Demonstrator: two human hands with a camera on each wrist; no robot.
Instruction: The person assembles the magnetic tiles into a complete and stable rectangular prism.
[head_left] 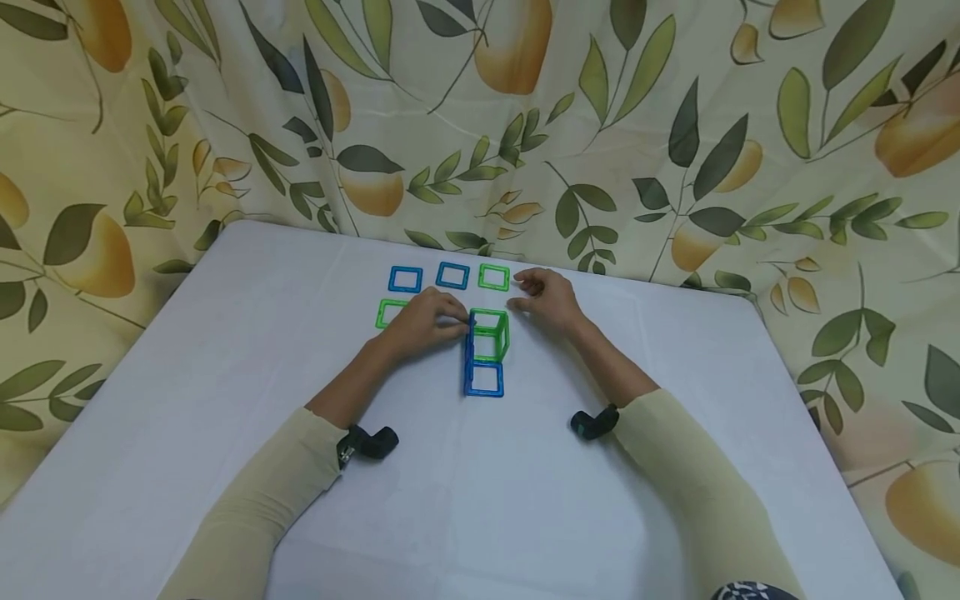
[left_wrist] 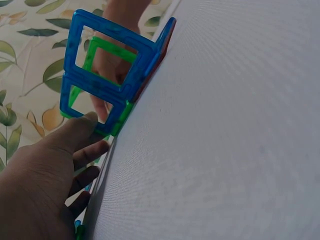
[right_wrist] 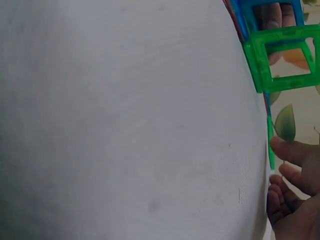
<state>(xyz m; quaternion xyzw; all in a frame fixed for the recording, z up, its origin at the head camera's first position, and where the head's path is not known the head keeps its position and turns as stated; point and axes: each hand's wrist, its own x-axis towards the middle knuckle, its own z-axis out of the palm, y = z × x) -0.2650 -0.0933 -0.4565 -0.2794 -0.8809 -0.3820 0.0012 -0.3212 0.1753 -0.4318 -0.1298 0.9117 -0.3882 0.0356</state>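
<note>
Near the far edge of the white table [head_left: 450,500] stands a small building of frame tiles: an upright blue wall [head_left: 468,358] on its left side, green frames [head_left: 505,337] joined beside its far half, and a flat blue tile [head_left: 487,393] at its near end. The left hand [head_left: 425,323] touches this wall at the far part; its thumb [left_wrist: 90,119] lies on the lower frame, but whether the fingers truly pinch it, I cannot tell. The right hand [head_left: 551,300] holds nothing; its fingers are loosely bent, just beside the green frames and close to a loose green tile [head_left: 494,288].

In my judgement, the weak point is the wall. If the left thumb presses too strongly toward the green side, the wall could lean inward and the joints could come apart, because the tiles seem to meet only along thin edges. The near half of the wall has no green frame beside it, so it could fold more easily. The right hand could also knock the upright green side if it passes too low. Two loose blue tiles, [head_left: 405,289] and [head_left: 453,285], and another green tile [head_left: 381,313] beside the left hand could be pushed by a careless sleeve or knuckle.
</note>
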